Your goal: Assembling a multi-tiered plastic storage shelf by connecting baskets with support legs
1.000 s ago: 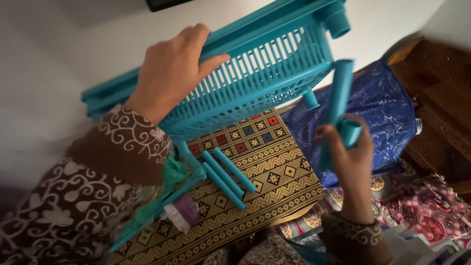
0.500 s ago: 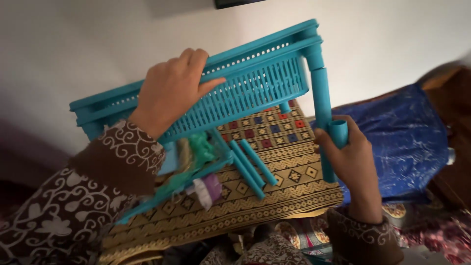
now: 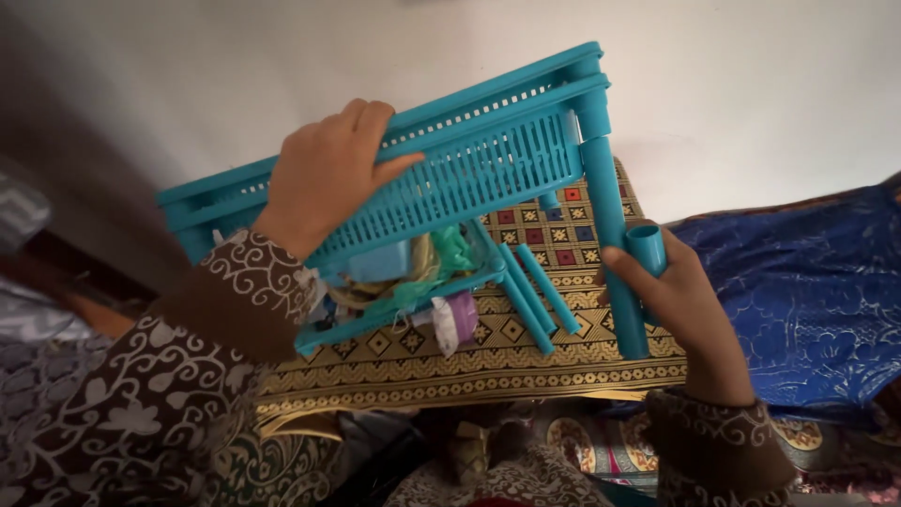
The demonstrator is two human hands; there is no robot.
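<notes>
My left hand clamps the teal rack tilted above the patterned mat, steadying it. My right hand, fingers curled round a spare tube, presses against the fitted leg at the rack's right corner.
</notes>
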